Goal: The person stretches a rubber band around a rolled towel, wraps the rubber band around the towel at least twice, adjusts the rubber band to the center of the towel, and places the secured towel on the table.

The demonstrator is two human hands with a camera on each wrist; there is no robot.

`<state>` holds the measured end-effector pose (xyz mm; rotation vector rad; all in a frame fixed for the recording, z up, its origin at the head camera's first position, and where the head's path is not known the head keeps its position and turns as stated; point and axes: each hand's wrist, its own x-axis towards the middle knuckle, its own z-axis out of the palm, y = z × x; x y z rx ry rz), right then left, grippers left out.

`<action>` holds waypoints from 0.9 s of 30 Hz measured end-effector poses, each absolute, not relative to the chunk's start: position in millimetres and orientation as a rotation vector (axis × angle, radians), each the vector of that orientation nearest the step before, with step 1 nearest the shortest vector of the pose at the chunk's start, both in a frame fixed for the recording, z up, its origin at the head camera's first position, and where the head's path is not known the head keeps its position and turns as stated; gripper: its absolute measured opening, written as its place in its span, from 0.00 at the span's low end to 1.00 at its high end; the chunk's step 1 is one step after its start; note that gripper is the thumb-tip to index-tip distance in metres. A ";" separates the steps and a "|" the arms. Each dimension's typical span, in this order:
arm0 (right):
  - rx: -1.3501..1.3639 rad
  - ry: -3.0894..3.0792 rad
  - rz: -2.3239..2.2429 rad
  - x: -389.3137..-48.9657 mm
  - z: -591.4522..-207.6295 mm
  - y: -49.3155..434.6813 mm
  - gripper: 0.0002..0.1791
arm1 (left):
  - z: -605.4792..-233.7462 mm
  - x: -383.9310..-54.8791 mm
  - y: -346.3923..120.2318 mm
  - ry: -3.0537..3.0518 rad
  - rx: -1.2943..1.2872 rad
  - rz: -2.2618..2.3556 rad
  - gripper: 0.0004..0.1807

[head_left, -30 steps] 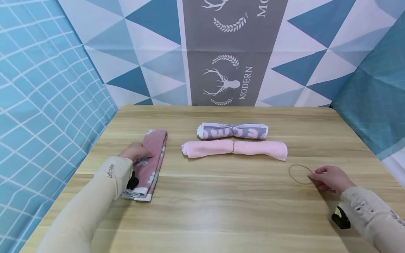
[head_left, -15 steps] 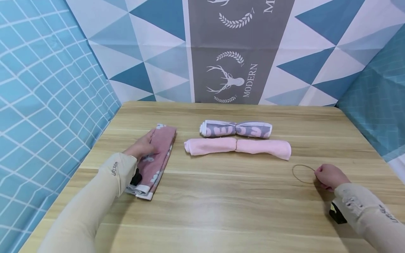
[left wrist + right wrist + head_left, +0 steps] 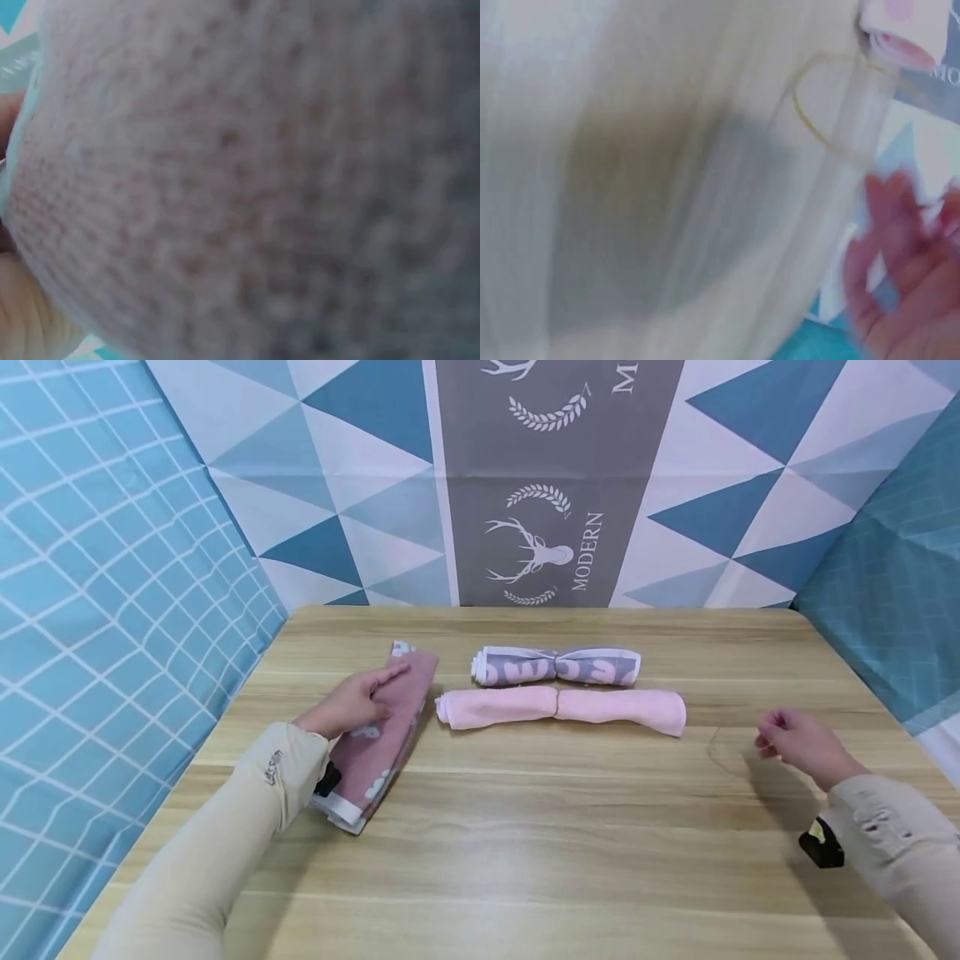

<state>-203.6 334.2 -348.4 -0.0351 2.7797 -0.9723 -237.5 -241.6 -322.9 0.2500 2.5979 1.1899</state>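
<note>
A folded dusty-pink towel with pale flower patterns and white end borders lies aslant on the left side of the table. My left hand grips it, thumb and fingers spread over its upper face. Blurred towel cloth fills the left wrist view, with a bit of the hand at its left edge. On the right, my right hand pinches a thin rubber band in its fingertips above the table. That rubber band shows as a yellowish loop in the right wrist view, running toward the blurred fingers.
Two rolled towels lie side by side toward the back: a grey-purple and pink one and a plain pink one in front. Each is cinched around its middle. Patterned cloth hangs behind the wooden table.
The left hand has shifted the folded towel right and away, turning it slightly, with fingers now more spread. The right hand has risen with the rubber band and moved a little right and away.
</note>
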 end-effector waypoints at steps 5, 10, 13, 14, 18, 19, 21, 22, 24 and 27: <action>-0.149 2.787 -1.085 -205.5 -333.1 330.2 0.13 | -298.7 -226.4 -227.2 2.682 0.413 1.256 0.42; -0.160 2.847 -1.041 -208.6 -313.6 320.1 0.13 | -282.7 -213.9 -208.0 2.721 0.671 1.336 0.39; -0.161 2.870 -0.983 -210.1 -301.5 309.6 0.14 | -280.5 -206.5 -193.0 2.697 0.812 1.372 0.37; -0.164 2.875 -0.951 -210.4 -297.5 305.1 0.14 | -280.7 -204.4 -187.9 2.687 0.854 1.375 0.37; -0.234 2.905 -0.844 -211.7 -281.3 285.0 0.12 | -281.3 -196.5 -169.3 2.645 1.015 1.351 0.35; -0.255 2.920 -0.819 -212.2 -277.1 280.2 0.12 | -281.2 -195.0 -164.8 2.643 1.057 1.327 0.35; -0.295 2.945 -0.794 -213.4 -268.4 271.1 0.12 | -281.2 -192.9 -155.8 2.663 1.150 1.249 0.35; -0.306 2.959 -0.778 -214.2 -264.2 266.6 0.12 | -281.6 -193.0 -151.2 2.676 1.200 1.202 0.35; -0.340 2.985 -0.761 -215.5 -256.9 258.0 0.11 | -283.8 -195.2 -142.2 2.708 1.299 1.109 0.35; -0.380 3.037 -0.741 -216.9 -248.6 246.0 0.11 | -286.6 -200.5 -129.2 2.715 1.434 1.017 0.35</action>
